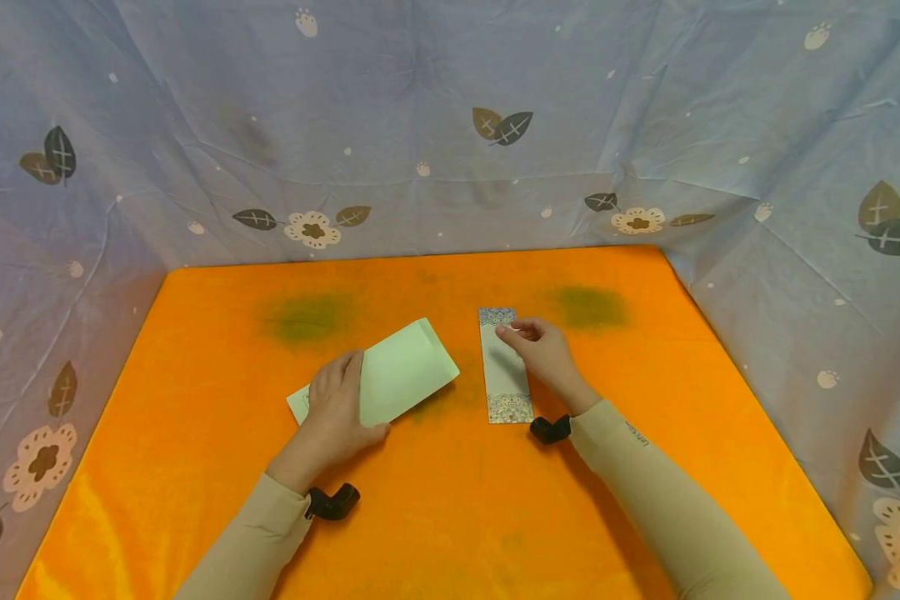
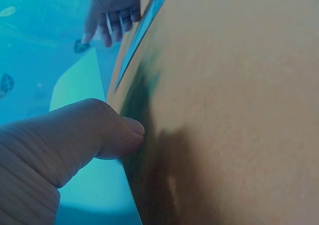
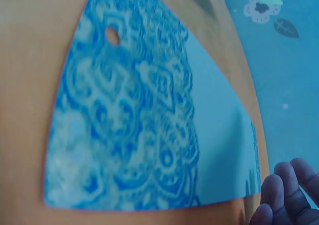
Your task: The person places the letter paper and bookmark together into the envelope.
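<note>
My left hand (image 1: 333, 414) grips a pale green envelope (image 1: 408, 371) across its width, fingers over the far long edge and thumb by the near one. The envelope slants up to the right, its far end raised off the table. To its right lies a white bookmark (image 1: 504, 375) with ornate patterned bands at both ends. A small punched hole shows in its near band in the right wrist view. My right hand (image 1: 551, 358) hovers over the bookmark's right edge with fingers loosely bent, and I see nothing held in it.
An orange cloth covers the table (image 1: 450, 517), with two dark greenish patches toward the back. A grey-blue curtain (image 1: 420, 125) printed with leaves and flowers stands behind and along both sides. Black wrist mounts sit at both cuffs.
</note>
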`<state>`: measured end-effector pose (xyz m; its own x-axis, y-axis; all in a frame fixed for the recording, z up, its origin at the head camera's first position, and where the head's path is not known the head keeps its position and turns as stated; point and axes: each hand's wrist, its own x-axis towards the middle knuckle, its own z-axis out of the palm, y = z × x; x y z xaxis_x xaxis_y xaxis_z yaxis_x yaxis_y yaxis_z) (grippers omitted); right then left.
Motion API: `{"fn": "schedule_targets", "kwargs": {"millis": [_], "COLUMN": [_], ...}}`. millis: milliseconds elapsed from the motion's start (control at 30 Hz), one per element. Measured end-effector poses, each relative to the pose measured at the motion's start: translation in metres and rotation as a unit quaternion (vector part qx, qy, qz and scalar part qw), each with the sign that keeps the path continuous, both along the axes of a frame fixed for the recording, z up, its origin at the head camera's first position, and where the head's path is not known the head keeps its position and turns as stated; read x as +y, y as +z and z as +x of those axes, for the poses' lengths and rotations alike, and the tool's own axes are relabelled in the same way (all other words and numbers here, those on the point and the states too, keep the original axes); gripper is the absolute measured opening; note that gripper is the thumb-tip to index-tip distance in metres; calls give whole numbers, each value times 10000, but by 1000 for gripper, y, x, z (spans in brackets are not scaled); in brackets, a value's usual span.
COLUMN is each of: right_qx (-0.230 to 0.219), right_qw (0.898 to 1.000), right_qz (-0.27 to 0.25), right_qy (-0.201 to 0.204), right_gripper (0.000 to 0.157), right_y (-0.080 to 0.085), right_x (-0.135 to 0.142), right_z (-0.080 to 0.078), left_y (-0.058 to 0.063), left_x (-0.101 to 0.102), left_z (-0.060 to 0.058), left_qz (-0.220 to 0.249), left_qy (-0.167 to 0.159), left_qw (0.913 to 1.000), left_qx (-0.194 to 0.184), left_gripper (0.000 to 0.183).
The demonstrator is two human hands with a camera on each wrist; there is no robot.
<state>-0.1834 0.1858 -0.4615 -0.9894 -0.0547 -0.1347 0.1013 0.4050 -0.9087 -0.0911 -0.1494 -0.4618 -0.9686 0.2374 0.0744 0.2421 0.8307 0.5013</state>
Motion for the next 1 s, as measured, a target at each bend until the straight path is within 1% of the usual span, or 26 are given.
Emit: {"fn": "schedule_targets", "kwargs": {"millis": [133, 333, 533, 667, 800, 1000], "right_qx": [-56, -3, -137, -204, -239, -72], "right_qw": [9997, 9982, 9953, 9902, 9826, 9719], "right_qz": [202, 566, 882, 1312, 1788, 2321], "right_qy": [-99, -215, -372, -426, -449, -387], "right_gripper": [76, 77, 80, 82, 83, 74], "right_y": [-3, -9, -9, -7, -8, -6], "right_x": [1, 1, -1, -4, -8, -11], "right_z": [-2, -5, -6, -8, -9, -5], "left_y": [-1, -1, -1, 0, 0, -2], "left_x": [0, -1, -1, -1, -1, -1], "left_z": [0, 0, 0, 0, 0, 0], "left_qz": [-1, 11, 2, 4, 29, 14], "left_qy": [-14, -29, -35, -12, -7, 0], "left_qw": [10000, 10000, 10000, 10000, 10000, 10000], "left_qx": [3, 3, 11, -14, -23, -36], "left_gripper": [112, 112, 111, 112, 112, 112]}}
